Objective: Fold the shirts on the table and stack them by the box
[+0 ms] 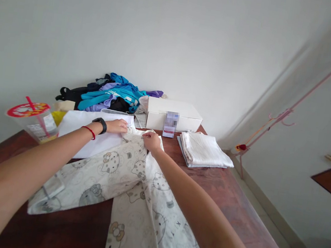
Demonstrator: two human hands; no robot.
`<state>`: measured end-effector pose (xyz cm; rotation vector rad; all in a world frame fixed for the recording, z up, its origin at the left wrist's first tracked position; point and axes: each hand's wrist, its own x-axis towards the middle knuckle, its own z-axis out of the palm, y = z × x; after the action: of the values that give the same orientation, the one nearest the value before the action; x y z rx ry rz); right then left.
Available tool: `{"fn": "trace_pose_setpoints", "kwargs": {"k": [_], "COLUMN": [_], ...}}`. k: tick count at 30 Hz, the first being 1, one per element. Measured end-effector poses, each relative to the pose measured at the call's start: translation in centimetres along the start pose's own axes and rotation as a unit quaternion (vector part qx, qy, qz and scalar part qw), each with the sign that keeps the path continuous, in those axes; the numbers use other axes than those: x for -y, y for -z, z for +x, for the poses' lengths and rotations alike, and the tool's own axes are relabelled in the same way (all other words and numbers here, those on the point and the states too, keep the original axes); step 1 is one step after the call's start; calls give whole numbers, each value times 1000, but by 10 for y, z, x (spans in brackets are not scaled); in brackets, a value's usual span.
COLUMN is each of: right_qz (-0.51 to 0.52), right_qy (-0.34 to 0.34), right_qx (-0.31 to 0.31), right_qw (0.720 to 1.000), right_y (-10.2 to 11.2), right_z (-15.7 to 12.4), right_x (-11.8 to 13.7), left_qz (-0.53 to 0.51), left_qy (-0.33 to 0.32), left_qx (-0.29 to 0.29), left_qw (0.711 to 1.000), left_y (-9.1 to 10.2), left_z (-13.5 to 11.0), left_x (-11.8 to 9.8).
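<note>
Pale pajama pants [130,156] with a grey and tan cat print lie spread over the dark wooden table [82,231]. One leg stretches to the left and the other comes down toward me, past the bottom of the view. At the far end, by the waist, my left hand [117,126] is closed on the cloth near its left corner. My right hand [151,141] pinches the same upper edge a short way to the right. The fingertips of both hands are partly hidden in the fabric.
Behind stand a white box [175,113], a small purple pack [170,124] and a clothes pile [114,94]. White folded cloth [205,150] lies right. White paper [88,146] and a plastic cup with a straw [35,120] are left. A pink coat rack [309,88] stands beyond the table.
</note>
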<state>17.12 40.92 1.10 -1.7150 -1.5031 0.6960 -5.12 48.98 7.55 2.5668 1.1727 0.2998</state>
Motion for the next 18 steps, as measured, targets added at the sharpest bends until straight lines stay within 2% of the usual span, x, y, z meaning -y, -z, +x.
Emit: {"fn": "trace_pose_setpoints", "kwargs": {"k": [3,6,13,18], "right_qz": [-11,-34,-117,-168], "right_qy": [3,13,68,91], "right_qx": [-7,-9,-5,5], "right_qw": [1000,999,991,981], "right_y": [-2,-3,-6,-10], "right_z": [-5,-10,-26,-35], "right_x": [-5,-7,1,5], "left_qz": [1,11,52,78], "left_qy": [1,22,95,144], "left_qx": [63,69,17,-49], "left_qw": [998,997,994,985], "left_y": [-2,-7,-19,-14], "left_z": [-5,-7,-10,-32], "left_x": [2,5,2,-13]}}
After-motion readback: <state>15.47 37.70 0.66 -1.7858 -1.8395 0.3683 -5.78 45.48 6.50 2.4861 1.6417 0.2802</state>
